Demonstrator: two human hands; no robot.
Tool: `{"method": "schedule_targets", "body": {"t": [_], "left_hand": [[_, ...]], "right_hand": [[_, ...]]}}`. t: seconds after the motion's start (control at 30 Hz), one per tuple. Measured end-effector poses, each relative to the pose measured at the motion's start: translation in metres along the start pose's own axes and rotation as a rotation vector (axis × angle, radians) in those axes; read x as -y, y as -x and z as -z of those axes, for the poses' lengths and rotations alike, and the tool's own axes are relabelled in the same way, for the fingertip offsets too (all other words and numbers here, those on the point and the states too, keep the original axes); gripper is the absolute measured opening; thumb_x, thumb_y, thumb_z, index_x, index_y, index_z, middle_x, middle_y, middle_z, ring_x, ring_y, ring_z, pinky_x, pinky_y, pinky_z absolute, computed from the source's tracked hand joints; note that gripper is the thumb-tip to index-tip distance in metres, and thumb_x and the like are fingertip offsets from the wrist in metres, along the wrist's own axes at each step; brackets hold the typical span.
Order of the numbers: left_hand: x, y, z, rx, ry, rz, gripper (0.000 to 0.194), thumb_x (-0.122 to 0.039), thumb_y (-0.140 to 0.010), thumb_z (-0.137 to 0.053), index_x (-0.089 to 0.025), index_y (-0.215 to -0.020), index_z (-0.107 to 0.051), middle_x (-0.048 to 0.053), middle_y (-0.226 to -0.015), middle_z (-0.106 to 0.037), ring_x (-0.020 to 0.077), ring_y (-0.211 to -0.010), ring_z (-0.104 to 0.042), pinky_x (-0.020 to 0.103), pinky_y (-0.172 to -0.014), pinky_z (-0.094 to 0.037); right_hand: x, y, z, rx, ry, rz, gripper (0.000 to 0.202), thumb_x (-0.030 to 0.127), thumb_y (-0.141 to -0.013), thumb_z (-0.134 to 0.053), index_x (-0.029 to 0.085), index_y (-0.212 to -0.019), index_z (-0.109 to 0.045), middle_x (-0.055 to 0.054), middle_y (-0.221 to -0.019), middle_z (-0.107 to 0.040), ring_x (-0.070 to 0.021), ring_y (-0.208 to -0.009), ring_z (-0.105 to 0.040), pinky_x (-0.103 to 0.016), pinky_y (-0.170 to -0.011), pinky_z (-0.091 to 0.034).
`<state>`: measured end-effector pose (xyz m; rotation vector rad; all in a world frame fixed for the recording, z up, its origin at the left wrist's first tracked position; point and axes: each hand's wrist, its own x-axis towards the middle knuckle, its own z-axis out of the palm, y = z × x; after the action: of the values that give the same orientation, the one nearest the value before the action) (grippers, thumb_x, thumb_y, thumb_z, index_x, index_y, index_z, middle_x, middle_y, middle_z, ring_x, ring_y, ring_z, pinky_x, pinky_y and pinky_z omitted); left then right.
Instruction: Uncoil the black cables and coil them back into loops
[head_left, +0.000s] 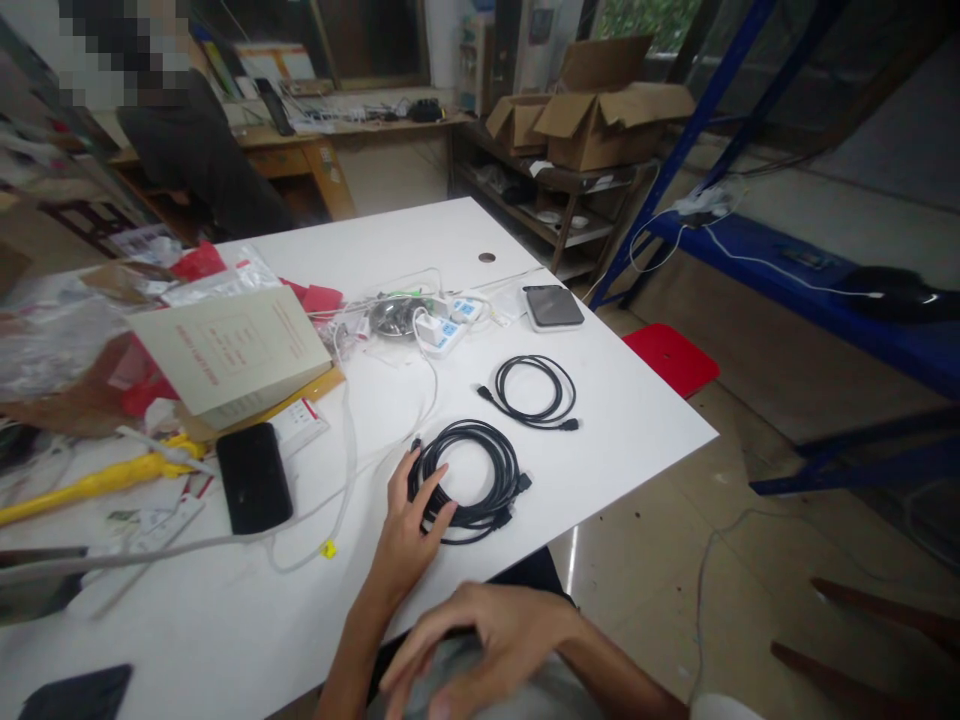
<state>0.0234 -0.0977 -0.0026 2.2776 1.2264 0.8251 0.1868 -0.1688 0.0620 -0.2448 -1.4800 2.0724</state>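
Note:
A thick coil of black cable [504,450] with black plugs at its ends lies near the front edge of the white table [615,420]. My left hand [409,520] rests at the coil's left side, thumb and fingers spread and touching the loops. Nearer to me, my right hand [487,625] hovers at my body just off the table edge. Its fingers are loosely bent and apart, slightly blurred, with nothing seen in them. A thinner coil of black cable [574,385] with two plugs lies beyond the thick one, apart from both hands.
Left on the table are a black phone [255,478], a folded booklet [232,350], a yellow tool [97,485] and plastic bags. Power strips [439,332] and a dark square device [553,306] lie farther back. A red stool [671,360] stands beyond the right edge. A person stands far left.

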Motion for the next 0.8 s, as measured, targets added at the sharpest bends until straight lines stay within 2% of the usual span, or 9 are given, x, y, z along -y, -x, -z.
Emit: {"method": "schedule_targets", "body": {"t": [0.03, 0.1, 0.17, 0.23, 0.27, 0.37, 0.5, 0.67, 0.8], "left_hand": [[0.001, 0.002, 0.001, 0.015, -0.009, -0.01, 0.056, -0.033, -0.104, -0.064, -0.032, -0.158, -0.051, 0.014, -0.175, -0.025, 0.0389, -0.162, -0.029, 0.063, -0.128, -0.037], [0.003, 0.003, 0.004, 0.044, -0.016, -0.018, 0.069, -0.037, -0.099, -0.073, -0.034, -0.161, -0.044, 0.015, -0.176, -0.022, 0.0414, -0.162, -0.028, 0.065, -0.126, -0.039], [0.003, 0.003, 0.005, 0.06, -0.027, -0.027, 0.08, -0.039, -0.094, -0.079, -0.035, -0.163, -0.04, 0.016, -0.176, -0.021, 0.0429, -0.163, -0.027, 0.066, -0.126, -0.039], [0.004, 0.002, 0.005, 0.065, -0.041, -0.045, 0.086, -0.04, -0.09, -0.083, -0.035, -0.164, -0.039, 0.017, -0.175, -0.023, 0.0437, -0.162, -0.028, 0.066, -0.126, -0.038], [0.004, 0.0, 0.005, 0.065, -0.046, -0.052, 0.087, -0.041, -0.089, -0.084, -0.034, -0.164, -0.039, 0.017, -0.175, -0.024, 0.0438, -0.162, -0.029, 0.067, -0.126, -0.038], [0.004, -0.004, 0.0, 0.052, -0.048, -0.055, 0.085, -0.043, -0.09, -0.083, -0.034, -0.163, -0.039, 0.017, -0.174, -0.025, 0.0432, -0.161, -0.03, 0.067, -0.126, -0.039], [0.001, -0.011, -0.007, 0.033, -0.058, -0.046, 0.081, -0.043, -0.091, -0.082, -0.032, -0.16, -0.041, 0.018, -0.173, -0.027, 0.0424, -0.162, -0.029, 0.066, -0.125, -0.04], [-0.007, -0.023, -0.016, 0.017, -0.099, -0.041, 0.079, -0.047, -0.091, -0.081, -0.028, -0.157, -0.043, 0.021, -0.17, -0.031, 0.0431, -0.159, -0.033, 0.066, -0.123, -0.042], [-0.013, -0.036, -0.03, -0.023, -0.13, -0.036, 0.077, -0.049, -0.092, -0.079, -0.027, -0.157, -0.044, 0.022, -0.167, -0.035, 0.045, -0.157, -0.035, 0.067, -0.12, -0.043]], "right_hand": [[0.01, 0.014, 0.008, -0.156, 0.011, 0.011, 0.061, 0.061, -0.086, -0.083, 0.031, -0.138, -0.071, -0.002, -0.113, -0.082, -0.0211, -0.106, -0.078, -0.032, -0.099, -0.059], [0.029, 0.043, 0.027, -0.53, 0.203, -0.013, 0.04, 0.052, -0.102, -0.068, 0.024, -0.13, -0.073, -0.007, -0.111, -0.081, -0.021, -0.107, -0.076, -0.037, -0.102, -0.057], [0.041, 0.068, 0.053, -0.885, 0.443, -0.039, 0.034, 0.05, -0.105, -0.063, 0.023, -0.123, -0.074, -0.007, -0.106, -0.08, -0.0215, -0.102, -0.075, -0.038, -0.099, -0.057], [0.041, 0.087, 0.082, -1.129, 0.753, -0.077, 0.03, 0.049, -0.104, -0.065, 0.025, -0.119, -0.073, -0.009, -0.116, -0.077, -0.0247, -0.108, -0.072, -0.042, -0.101, -0.056], [0.037, 0.094, 0.098, -1.181, 0.919, -0.082, 0.029, 0.048, -0.104, -0.064, 0.025, -0.12, -0.071, -0.01, -0.122, -0.075, -0.0267, -0.114, -0.07, -0.045, -0.105, -0.054], [0.021, 0.106, 0.142, -1.202, 1.314, -0.104, 0.032, 0.044, -0.106, -0.059, 0.024, -0.129, -0.066, -0.014, -0.131, -0.069, -0.0312, -0.126, -0.062, -0.052, -0.112, -0.049], [0.014, 0.112, 0.183, -1.14, 1.566, -0.159, 0.036, 0.044, -0.107, -0.058, 0.02, -0.134, -0.062, -0.017, -0.136, -0.063, -0.0326, -0.128, -0.057, -0.052, -0.108, -0.047], [0.026, 0.115, 0.206, -1.007, 1.688, -0.279, 0.029, 0.049, -0.108, -0.057, 0.021, -0.111, -0.064, -0.011, -0.111, -0.069, -0.0278, -0.107, -0.061, -0.043, -0.096, -0.044], [0.025, 0.119, 0.215, -1.125, 1.794, -0.378, 0.03, 0.047, -0.111, -0.053, 0.02, -0.106, -0.064, -0.011, -0.105, -0.07, -0.0282, -0.101, -0.06, -0.043, -0.092, -0.038]]}}
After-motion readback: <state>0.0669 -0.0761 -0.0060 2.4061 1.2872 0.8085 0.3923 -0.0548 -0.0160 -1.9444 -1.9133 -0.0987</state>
